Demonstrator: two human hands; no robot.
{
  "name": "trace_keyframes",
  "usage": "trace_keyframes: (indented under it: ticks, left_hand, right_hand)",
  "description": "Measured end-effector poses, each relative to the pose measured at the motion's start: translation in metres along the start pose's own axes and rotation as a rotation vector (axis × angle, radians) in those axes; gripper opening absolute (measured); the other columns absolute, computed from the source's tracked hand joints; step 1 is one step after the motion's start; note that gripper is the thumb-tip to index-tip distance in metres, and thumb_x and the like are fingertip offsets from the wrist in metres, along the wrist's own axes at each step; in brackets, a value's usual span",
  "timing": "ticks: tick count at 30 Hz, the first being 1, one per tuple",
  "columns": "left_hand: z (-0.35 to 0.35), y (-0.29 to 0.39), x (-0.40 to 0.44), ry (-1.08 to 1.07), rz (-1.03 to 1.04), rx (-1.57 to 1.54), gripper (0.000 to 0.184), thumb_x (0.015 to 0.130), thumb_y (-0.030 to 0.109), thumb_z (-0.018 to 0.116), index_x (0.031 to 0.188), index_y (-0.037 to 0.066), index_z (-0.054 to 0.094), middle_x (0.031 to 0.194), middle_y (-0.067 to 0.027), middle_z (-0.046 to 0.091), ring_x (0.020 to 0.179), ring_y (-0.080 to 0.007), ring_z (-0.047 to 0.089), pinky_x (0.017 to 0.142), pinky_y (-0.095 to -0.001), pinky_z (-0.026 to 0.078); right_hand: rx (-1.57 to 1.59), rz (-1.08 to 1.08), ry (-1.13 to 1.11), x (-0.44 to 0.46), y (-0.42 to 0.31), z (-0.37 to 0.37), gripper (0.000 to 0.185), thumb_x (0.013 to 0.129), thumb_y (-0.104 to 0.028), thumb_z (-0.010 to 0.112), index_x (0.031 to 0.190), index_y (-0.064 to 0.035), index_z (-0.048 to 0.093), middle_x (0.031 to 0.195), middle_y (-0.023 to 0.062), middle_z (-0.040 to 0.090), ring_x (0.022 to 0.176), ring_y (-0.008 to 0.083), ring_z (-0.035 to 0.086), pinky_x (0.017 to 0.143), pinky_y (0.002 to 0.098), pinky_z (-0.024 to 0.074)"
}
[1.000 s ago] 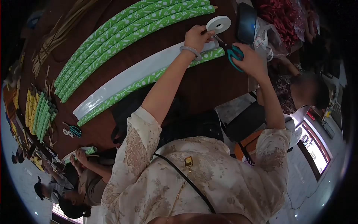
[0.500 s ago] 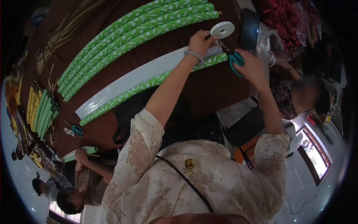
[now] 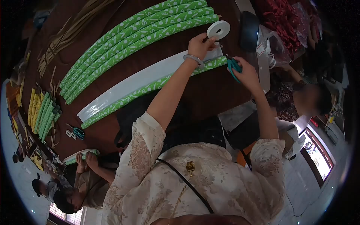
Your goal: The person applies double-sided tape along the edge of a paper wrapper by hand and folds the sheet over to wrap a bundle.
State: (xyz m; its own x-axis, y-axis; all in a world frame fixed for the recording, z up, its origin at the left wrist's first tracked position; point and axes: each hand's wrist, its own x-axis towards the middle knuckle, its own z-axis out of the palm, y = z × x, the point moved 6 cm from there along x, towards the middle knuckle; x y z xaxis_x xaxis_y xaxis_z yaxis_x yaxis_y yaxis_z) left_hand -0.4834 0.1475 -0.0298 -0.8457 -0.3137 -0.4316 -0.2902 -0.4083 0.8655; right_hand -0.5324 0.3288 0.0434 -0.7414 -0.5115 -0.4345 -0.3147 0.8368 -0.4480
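Observation:
My left hand (image 3: pixel 201 45) pinches a white tape roll (image 3: pixel 225 28) above the right end of a partly rolled green-patterned sheet. The white underside (image 3: pixel 131 83) of the sheet shows beside its green rolled edge (image 3: pixel 150 87). My right hand (image 3: pixel 245 75) is closed round the teal handles of a pair of scissors (image 3: pixel 234 67), just right of the roll's end. The scissor blades are small and point up toward the tape; whether they touch anything is not clear.
Several long green rolls (image 3: pixel 138 35) lie beyond the sheet. At the left are shorter yellow and green rolls (image 3: pixel 43 112) and another pair of scissors (image 3: pixel 78 133). A dark case (image 3: pixel 248 32) sits at the upper right. Co-workers are at the lower left (image 3: pixel 90 183) and right (image 3: pixel 287 97).
The scissors and my right hand have moved down and slightly left, and the handles have come closer together. My left hand still holds the tape roll, which has tilted.

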Motion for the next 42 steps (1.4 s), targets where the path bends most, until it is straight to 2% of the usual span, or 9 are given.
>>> trace_keyframes:
  ticks: [7, 19, 25, 27, 32, 34, 37, 41, 42]
  left_hand:
    - [0.001, 0.001, -0.002, 0.033, -0.013, -0.008, 0.028, 0.088, 0.017, 0.057, 0.109, -0.001, 0.056, 0.091, -0.0076, 0.064, 0.079, -0.0157, 0.065, 0.068, -0.0246, 0.053]
    - [0.002, 0.011, -0.011, 0.062, 0.059, -0.233, 0.021, 0.084, 0.013, 0.060, 0.101, -0.001, 0.062, 0.091, -0.0064, 0.064, 0.079, -0.0136, 0.065, 0.065, -0.0224, 0.053]
    - [0.031, 0.059, -0.040, 0.272, 0.797, 0.369, 0.019, 0.083, 0.003, 0.057, 0.101, -0.001, 0.059, 0.093, -0.0088, 0.060, 0.085, -0.0182, 0.061, 0.069, -0.0291, 0.051]
    - [0.053, 0.029, -0.019, 0.164, 0.617, -0.078, 0.024, 0.081, -0.001, 0.055, 0.104, 0.004, 0.059, 0.105, -0.0125, 0.057, 0.091, -0.0255, 0.059, 0.075, -0.0317, 0.050]
    - [0.072, 0.035, -0.005, 0.112, 0.648, 0.578, 0.025, 0.080, 0.006, 0.052, 0.103, -0.001, 0.058, 0.115, -0.0134, 0.052, 0.109, -0.0308, 0.048, 0.094, -0.0328, 0.042]
    - [0.087, 0.041, -0.008, -0.131, 0.661, 1.392, 0.029, 0.076, 0.009, 0.055, 0.103, -0.004, 0.057, 0.119, -0.0140, 0.049, 0.120, -0.0333, 0.038, 0.101, -0.0322, 0.035]
    - [0.084, 0.034, -0.022, 0.360, 0.951, 0.985, 0.032, 0.068, 0.012, 0.055, 0.092, -0.008, 0.061, 0.107, -0.0184, 0.055, 0.118, -0.0311, 0.039, 0.109, -0.0396, 0.020]
    - [0.100, 0.040, -0.040, 0.051, 0.826, 1.256, 0.030, 0.073, 0.025, 0.053, 0.086, 0.004, 0.069, 0.102, -0.0138, 0.059, 0.114, -0.0312, 0.039, 0.108, -0.0436, 0.020]
    - [0.099, 0.047, -0.057, 0.249, 0.926, 1.321, 0.029, 0.076, 0.028, 0.049, 0.083, 0.008, 0.070, 0.102, -0.0118, 0.060, 0.110, -0.0315, 0.040, 0.107, -0.0465, 0.021]
  right_hand:
    - [-0.445, -0.126, 0.203, -0.014, -0.009, -0.013, 0.047, 0.077, -0.019, 0.062, 0.121, -0.0163, 0.046, 0.106, 0.0072, 0.055, 0.091, 0.0329, 0.057, 0.071, 0.0408, 0.0483]
    - [-0.257, -0.004, 0.245, -0.045, 0.045, 0.001, 0.050, 0.083, -0.019, 0.057, 0.129, -0.0111, 0.039, 0.108, 0.0170, 0.050, 0.095, 0.0371, 0.053, 0.076, 0.0417, 0.0450]
    - [-0.476, -0.112, 0.260, -0.046, 0.032, 0.006, 0.052, 0.084, -0.019, 0.056, 0.131, -0.0085, 0.038, 0.103, 0.0170, 0.052, 0.091, 0.0355, 0.054, 0.074, 0.0408, 0.0464]
    - [-0.454, -0.028, 0.243, -0.045, 0.033, 0.003, 0.051, 0.083, -0.019, 0.056, 0.131, -0.0109, 0.040, 0.103, 0.0190, 0.053, 0.094, 0.0360, 0.053, 0.076, 0.0416, 0.0446]
    - [-0.479, -0.137, 0.257, -0.042, 0.040, 0.009, 0.049, 0.084, -0.020, 0.055, 0.130, -0.0085, 0.041, 0.102, 0.0186, 0.054, 0.090, 0.0366, 0.055, 0.073, 0.0407, 0.0458]
    - [-0.533, -0.022, 0.223, -0.040, 0.039, 0.008, 0.049, 0.084, -0.021, 0.055, 0.129, -0.0081, 0.041, 0.105, 0.0195, 0.053, 0.091, 0.0362, 0.054, 0.074, 0.0408, 0.0455]
    - [-0.517, -0.170, 0.312, -0.041, 0.045, 0.010, 0.049, 0.085, -0.022, 0.055, 0.130, -0.0086, 0.040, 0.106, 0.0209, 0.052, 0.092, 0.0365, 0.054, 0.073, 0.0411, 0.0450]
    - [-0.453, -0.150, 0.270, -0.041, 0.030, 0.010, 0.051, 0.086, -0.023, 0.055, 0.131, -0.0065, 0.038, 0.105, 0.0230, 0.052, 0.093, 0.0370, 0.054, 0.074, 0.0412, 0.0449]
    - [-0.473, -0.148, 0.262, -0.038, 0.034, 0.012, 0.052, 0.086, -0.023, 0.055, 0.131, -0.0048, 0.036, 0.107, 0.0242, 0.051, 0.095, 0.0373, 0.053, 0.075, 0.0407, 0.0448]
